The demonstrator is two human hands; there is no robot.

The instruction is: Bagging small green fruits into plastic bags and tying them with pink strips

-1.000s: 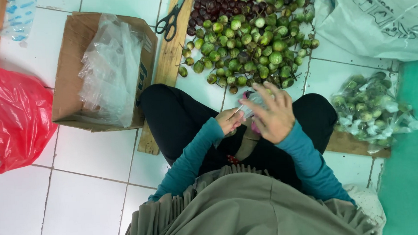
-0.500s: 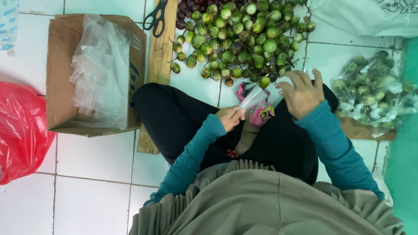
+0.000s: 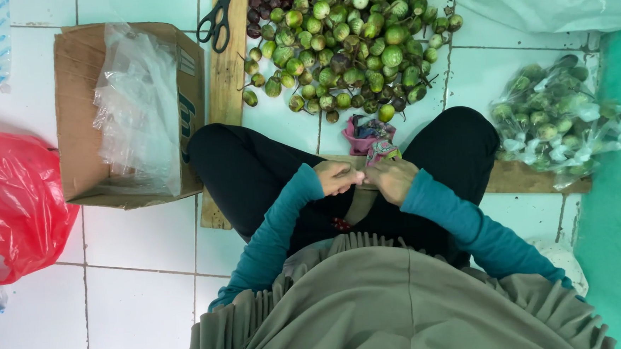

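A heap of small round green fruits is lying on the white tiled floor beyond the person's knees. A cardboard box stuffed with clear plastic bags is sitting well to its left. In the lap, the left hand and right hand are meeting, fingers curled together; whether they are pinching anything cannot be told. A pink cloth pouch is lying just beyond them.
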